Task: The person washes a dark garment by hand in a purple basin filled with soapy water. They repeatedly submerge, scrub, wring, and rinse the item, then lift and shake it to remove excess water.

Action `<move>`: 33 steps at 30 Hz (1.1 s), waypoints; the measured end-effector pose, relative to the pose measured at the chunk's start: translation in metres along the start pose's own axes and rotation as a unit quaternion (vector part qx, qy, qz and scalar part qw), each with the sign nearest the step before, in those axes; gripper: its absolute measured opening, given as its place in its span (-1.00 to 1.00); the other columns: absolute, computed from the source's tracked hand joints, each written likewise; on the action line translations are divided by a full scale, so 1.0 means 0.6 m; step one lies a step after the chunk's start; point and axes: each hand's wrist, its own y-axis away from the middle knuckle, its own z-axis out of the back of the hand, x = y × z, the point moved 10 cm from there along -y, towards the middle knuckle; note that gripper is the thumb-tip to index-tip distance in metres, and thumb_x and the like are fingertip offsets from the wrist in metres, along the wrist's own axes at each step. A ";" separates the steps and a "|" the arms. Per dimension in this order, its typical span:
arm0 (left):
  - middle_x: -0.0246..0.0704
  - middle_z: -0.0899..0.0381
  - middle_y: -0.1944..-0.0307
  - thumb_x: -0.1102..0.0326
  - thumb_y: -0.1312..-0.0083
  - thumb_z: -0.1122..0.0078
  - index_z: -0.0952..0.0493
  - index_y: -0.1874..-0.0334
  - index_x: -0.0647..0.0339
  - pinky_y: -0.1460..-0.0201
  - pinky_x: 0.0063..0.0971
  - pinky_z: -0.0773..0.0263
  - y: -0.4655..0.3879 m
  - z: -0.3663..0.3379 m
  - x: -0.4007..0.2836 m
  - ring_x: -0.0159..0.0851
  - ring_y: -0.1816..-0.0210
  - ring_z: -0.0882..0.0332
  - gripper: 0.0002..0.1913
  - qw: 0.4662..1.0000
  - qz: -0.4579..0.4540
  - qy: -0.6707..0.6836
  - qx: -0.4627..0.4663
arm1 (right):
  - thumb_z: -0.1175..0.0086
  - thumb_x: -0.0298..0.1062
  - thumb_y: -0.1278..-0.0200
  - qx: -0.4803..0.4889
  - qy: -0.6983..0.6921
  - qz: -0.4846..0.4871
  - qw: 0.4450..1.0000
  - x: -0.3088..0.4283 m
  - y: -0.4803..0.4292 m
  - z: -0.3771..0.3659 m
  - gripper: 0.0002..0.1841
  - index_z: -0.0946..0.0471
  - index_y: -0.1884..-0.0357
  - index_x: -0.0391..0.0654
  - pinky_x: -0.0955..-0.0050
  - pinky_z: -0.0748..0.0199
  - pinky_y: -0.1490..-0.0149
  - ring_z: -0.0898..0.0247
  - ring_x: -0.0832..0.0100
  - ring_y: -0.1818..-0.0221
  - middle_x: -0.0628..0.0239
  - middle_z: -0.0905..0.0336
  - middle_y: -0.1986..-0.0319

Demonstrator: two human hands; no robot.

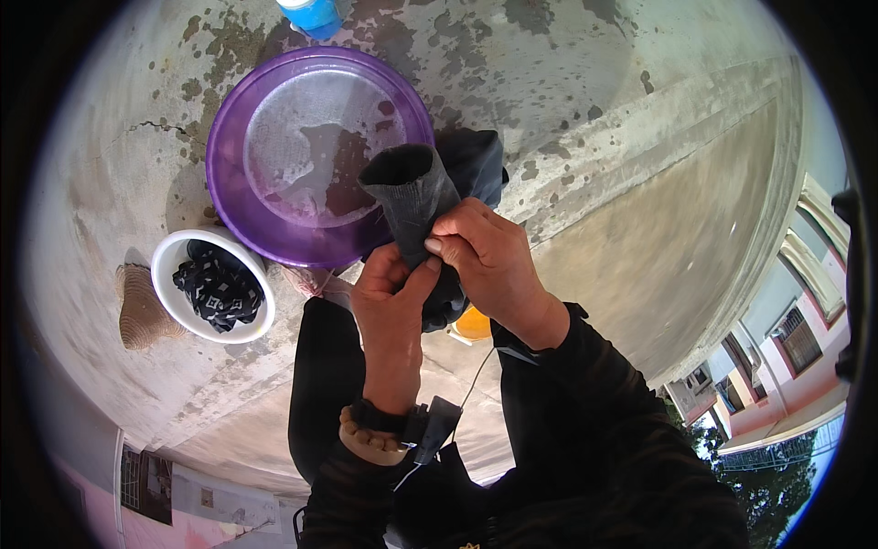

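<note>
Between my two hands is a dark ribbed fabric tube (415, 206), perhaps a sock or a cuff, its wide opening turned away from me. My left hand (394, 295) pinches its lower left side between thumb and fingers. On the right side my right hand (483, 257) pinches the same fabric, the two thumbs close together. A round purple plastic basin (226, 199) with a little sudsy water lies on the ground beyond my hands. Dark cloth (473, 161) shows just behind the fabric tube. What hangs below my fingers is partly hidden.
Left of the basin, a white tub (159, 288) holds black patterned cloth (219, 291), beside a woven straw hat (140, 309). A blue and white container (317, 19) stands at the top. An orange vessel (473, 322) is partly behind my right hand. The concrete ground (617, 171) has wet patches.
</note>
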 end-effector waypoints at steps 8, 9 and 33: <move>-0.32 -0.79 0.16 0.62 -0.34 -0.31 -0.63 -0.10 0.37 0.08 -0.69 -0.55 0.006 -0.004 -0.003 -0.53 0.18 -0.70 -0.71 1.000 0.021 -0.006 -0.003 | -0.22 -0.55 -0.36 0.029 -0.018 -0.069 0.997 -0.018 0.010 0.001 -0.93 -0.57 0.18 -0.24 0.47 -0.45 0.22 -0.51 0.43 0.33 0.26 -0.61 0.28; -0.32 -0.79 0.16 0.63 -0.34 -0.30 -0.63 -0.11 0.37 0.08 -0.69 -0.55 0.007 -0.005 -0.001 -0.53 0.18 -0.70 -0.70 1.000 0.030 -0.005 -0.002 | -0.23 -0.55 -0.36 0.041 0.016 -0.031 0.999 -0.005 0.011 -0.006 -0.92 -0.57 0.18 -0.24 0.45 -0.47 0.21 -0.52 0.38 0.33 0.23 -0.61 0.28; -0.34 -0.78 0.17 0.66 -0.30 -0.24 -0.60 -0.15 0.37 0.08 -0.67 -0.55 0.005 0.000 0.014 -0.53 0.20 -0.69 -0.64 0.999 0.049 0.011 0.006 | -0.24 -0.48 -0.38 0.028 -0.049 -0.049 0.997 -0.021 -0.015 0.013 -0.92 -0.56 0.21 -0.21 0.44 -0.42 0.22 -0.45 0.46 0.31 0.34 -0.59 0.28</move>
